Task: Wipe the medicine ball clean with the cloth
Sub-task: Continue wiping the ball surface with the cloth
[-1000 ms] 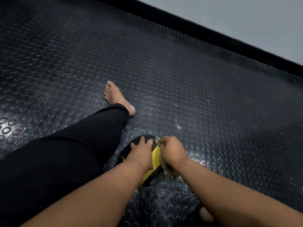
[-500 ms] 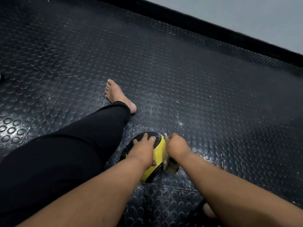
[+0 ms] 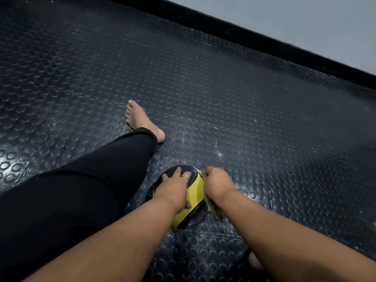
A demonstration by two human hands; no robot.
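A yellow and black medicine ball [image 3: 196, 193] sits on the black studded floor between my forearms. My left hand [image 3: 175, 188] lies over its top with fingers spread on the black panel and the thumb on the yellow side. My right hand [image 3: 216, 185] grips a pale crumpled cloth [image 3: 214, 208] and presses it against the ball's right side. Most of the cloth is hidden under that hand and wrist.
My left leg in black trousers [image 3: 91, 180] stretches out to the left of the ball, bare foot [image 3: 140, 119] ahead. The studded rubber floor [image 3: 264, 129] runs to a black skirting [image 3: 244, 35] under a grey wall. Toes of my other foot [image 3: 254, 261] show beneath my right arm.
My right hand with the cloth has slid along the ball's right side, first away and down, then back up. The left hand stays on top of the ball.
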